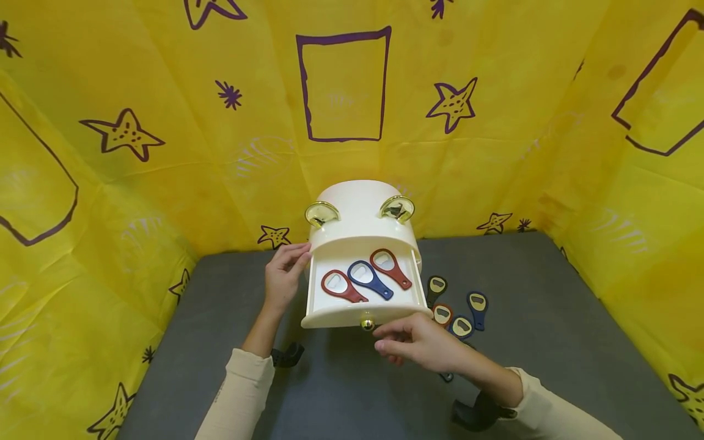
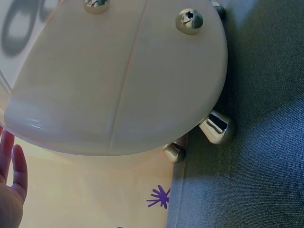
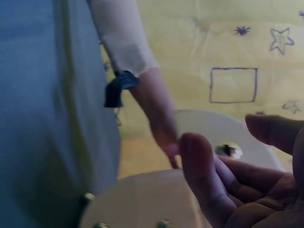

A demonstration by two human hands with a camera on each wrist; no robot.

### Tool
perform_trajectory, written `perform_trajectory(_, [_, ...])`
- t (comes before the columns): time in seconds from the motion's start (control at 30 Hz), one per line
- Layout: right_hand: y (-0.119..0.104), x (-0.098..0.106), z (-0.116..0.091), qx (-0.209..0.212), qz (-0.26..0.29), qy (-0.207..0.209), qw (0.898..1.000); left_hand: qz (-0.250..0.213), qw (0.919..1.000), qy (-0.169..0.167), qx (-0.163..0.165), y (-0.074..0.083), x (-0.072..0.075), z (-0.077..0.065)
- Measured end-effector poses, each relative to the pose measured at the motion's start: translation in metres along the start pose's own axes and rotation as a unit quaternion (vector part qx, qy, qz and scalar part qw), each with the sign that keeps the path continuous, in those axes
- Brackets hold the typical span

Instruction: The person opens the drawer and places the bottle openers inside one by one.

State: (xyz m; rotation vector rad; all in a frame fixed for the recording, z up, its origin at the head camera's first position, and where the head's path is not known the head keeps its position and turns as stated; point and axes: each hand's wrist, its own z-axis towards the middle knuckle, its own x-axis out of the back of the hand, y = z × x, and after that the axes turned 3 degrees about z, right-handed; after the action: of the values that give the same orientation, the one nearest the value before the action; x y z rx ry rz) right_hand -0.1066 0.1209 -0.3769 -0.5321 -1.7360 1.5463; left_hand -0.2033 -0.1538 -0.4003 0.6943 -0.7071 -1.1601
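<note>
A cream cabinet (image 1: 360, 211) with a rounded top and gold ear-like pieces has its upper drawer (image 1: 335, 318) pulled out. Inside the drawer lie a red bottle opener (image 1: 342, 287), a blue bottle opener (image 1: 370, 280) and another red bottle opener (image 1: 391, 269), side by side. My left hand (image 1: 282, 278) rests its fingertips against the cabinet's left side by the drawer opening. Just right of the drawer's gold knob (image 1: 367, 324) is my right hand (image 1: 423, 343), its thumb and bent fingers apart with nothing between them in the right wrist view.
Several more bottle openers lie on the grey table right of the cabinet, among them a dark one (image 1: 437, 286) and a blue one (image 1: 478, 308); my right hand partly covers this group. A yellow patterned cloth (image 1: 352, 159) rises behind. Gold feet (image 2: 217, 127) support the cabinet.
</note>
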Motion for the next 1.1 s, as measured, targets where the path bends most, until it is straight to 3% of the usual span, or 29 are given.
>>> perform_trajectory(0.5, [0.022, -0.02, 0.01, 0.056, 0.046, 0.09, 0.993, -0.004, 0.9999, -0.003, 0.01, -0.001, 0.001, -0.001])
perform_trajectory(1.0, [0.019, -0.017, 0.027, 0.019, 0.043, 0.164, 0.985, -0.013, 0.9999, 0.0, 0.004, -0.002, 0.001, -0.001])
perform_trajectory(1.1, [0.018, -0.015, 0.033, 0.009, 0.038, 0.179, 0.983, -0.016, 0.9998, 0.001, 0.006, -0.012, 0.002, -0.001])
